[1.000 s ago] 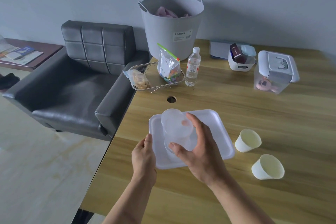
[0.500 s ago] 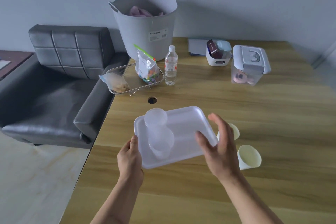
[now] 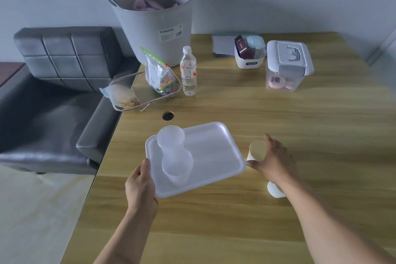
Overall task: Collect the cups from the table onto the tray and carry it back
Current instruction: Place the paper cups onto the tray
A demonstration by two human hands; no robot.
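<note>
A white tray (image 3: 214, 156) rests on the wooden table (image 3: 300, 124), and my left hand (image 3: 140, 184) grips its near left edge with the thumb on the rim. Two clear plastic cups (image 3: 174, 156) sit on the tray's left half, one against the other; I cannot tell whether they are nested. Just right of the tray stands a white paper cup (image 3: 255, 153). My right hand (image 3: 272, 159) curves around that cup with fingers apart, thumb by its base. A second white paper cup (image 3: 275, 191) shows partly under my right forearm.
At the back of the table stand a grey tub (image 3: 154, 21), a water bottle (image 3: 188, 70), a wire basket of snack bags (image 3: 147, 88), a small white bin (image 3: 249, 53) and a lidded clear box (image 3: 287, 64). A dark armchair (image 3: 55, 92) touches the table's left edge.
My right hand let go of the clear cup on the tray and moved right to the nearer paper cup. My left hand stayed on the tray's edge. The view shifted right.
</note>
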